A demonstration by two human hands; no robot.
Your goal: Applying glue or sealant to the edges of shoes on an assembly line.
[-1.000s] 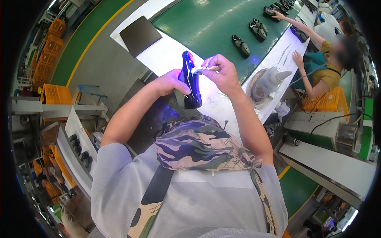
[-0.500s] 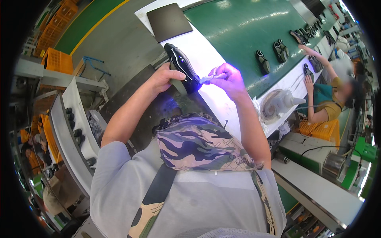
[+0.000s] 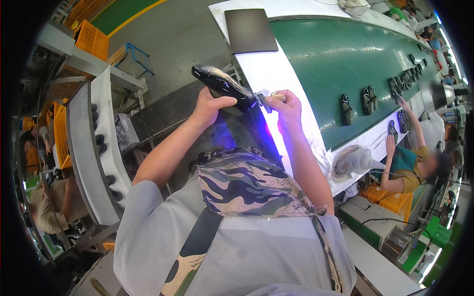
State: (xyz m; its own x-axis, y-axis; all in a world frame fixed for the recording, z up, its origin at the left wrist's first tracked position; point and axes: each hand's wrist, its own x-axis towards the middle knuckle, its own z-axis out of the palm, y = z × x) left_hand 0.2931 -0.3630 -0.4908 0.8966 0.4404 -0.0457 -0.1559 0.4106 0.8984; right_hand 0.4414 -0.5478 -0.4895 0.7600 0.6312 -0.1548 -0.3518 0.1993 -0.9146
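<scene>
My left hand (image 3: pixel 210 106) is closed around a glossy black shoe (image 3: pixel 220 85), its thumb across the near side. The shoe is tilted, one end pointing up and left away from me, with a pale tan strip showing along its upper edge. At its other end, my right hand (image 3: pixel 289 109) pinches a small crumpled whitish-grey cloth (image 3: pixel 264 94) that meets the shoe's tip. Fingers partly hide the cloth. Bluish-violet light falls on the table edge just below.
A white-covered table edge (image 3: pixel 256 66) borders a green belt (image 3: pixel 316 59) carrying several sandals (image 3: pixel 368 100). A dark square board (image 3: pixel 251 30) lies at the far end. A white nozzle bottle (image 3: pixel 358 160) stands at right, near a co-worker (image 3: pixel 412 172). Shoes line a rack (image 3: pixel 102 163) at left.
The shoe has turned in my left hand, its far end swinging left and its tan strip now in sight. My right hand stays at the same end with the cloth. The whole view has shifted.
</scene>
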